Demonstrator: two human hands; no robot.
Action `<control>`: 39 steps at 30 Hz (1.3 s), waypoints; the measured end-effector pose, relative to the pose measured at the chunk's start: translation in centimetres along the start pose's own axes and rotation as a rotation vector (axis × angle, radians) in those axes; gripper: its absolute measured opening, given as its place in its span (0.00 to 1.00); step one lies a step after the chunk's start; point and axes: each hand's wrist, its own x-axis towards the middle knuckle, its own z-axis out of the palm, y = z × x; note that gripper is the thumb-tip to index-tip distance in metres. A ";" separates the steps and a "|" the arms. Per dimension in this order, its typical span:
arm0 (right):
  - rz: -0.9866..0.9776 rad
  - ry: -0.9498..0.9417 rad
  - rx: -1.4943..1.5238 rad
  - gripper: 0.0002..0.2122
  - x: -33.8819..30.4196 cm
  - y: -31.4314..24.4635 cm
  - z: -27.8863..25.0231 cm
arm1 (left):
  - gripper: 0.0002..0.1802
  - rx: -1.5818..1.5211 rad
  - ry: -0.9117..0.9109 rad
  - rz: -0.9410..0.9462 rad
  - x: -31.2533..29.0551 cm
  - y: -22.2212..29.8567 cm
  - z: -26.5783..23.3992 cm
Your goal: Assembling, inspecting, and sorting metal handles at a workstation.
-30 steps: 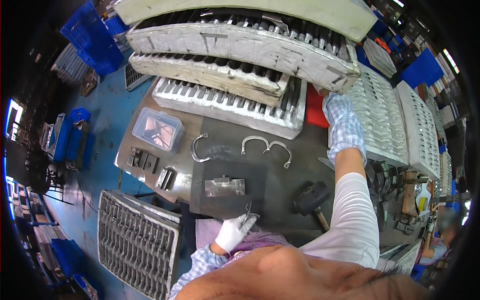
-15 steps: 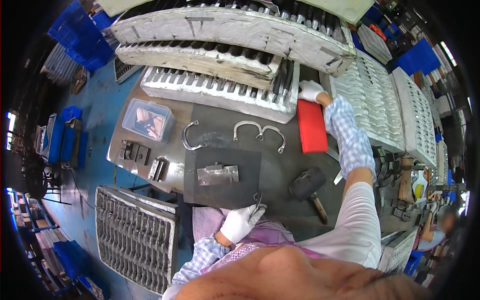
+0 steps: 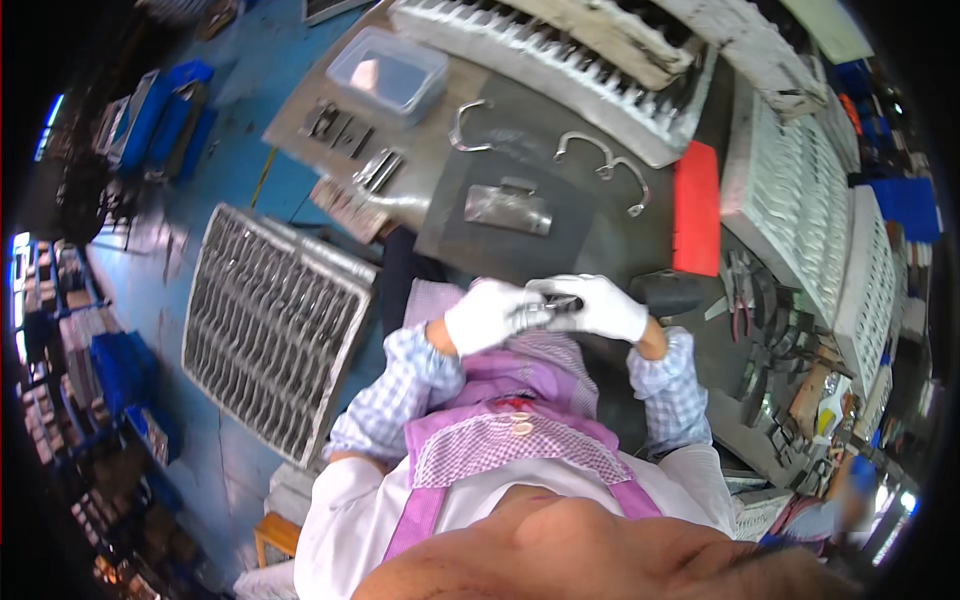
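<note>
My left hand (image 3: 492, 318) and my right hand (image 3: 604, 306), both in white gloves, meet at the table's near edge. Between their closed fingers is a small metal part (image 3: 562, 302), mostly covered by the gloves; its exact kind cannot be made out. Just beyond them, a silver metal block (image 3: 508, 207) rests on a dark mat (image 3: 450, 222). Farther off lie a C-shaped metal piece (image 3: 457, 134) and a double-curved metal piece (image 3: 606, 164). The black head of a mallet (image 3: 668, 294) sits beside my right hand, its handle hidden.
A red box (image 3: 697, 207) stands right of the curved pieces. White foam trays of metal parts (image 3: 540, 75) line the far side, with more trays (image 3: 790, 215) at right. A clear plastic box (image 3: 388, 75) is at far left; a filled tray (image 3: 275, 325) leans left. Pliers (image 3: 740, 300) lie at right.
My right hand has come back from the red box to meet my left at the small metal part. The whole view has turned and shifted, showing more of my apron.
</note>
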 end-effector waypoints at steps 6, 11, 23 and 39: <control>0.529 0.568 0.587 0.12 5.8 -0.1 4.1 | 0.19 -0.217 0.558 -0.573 -1.9 -5.4 -1.9; 0.475 0.817 0.347 0.10 8.3 3.1 7.1 | 0.17 -0.515 0.882 -0.568 -0.9 -8.9 -2.2; 0.330 1.022 0.050 0.08 5.8 7.1 6.2 | 0.21 -0.126 0.729 -0.650 2.3 -9.8 -2.2; 0.182 0.883 -0.486 0.09 7.4 4.8 9.0 | 0.19 0.156 0.885 -0.486 -0.9 -8.2 0.6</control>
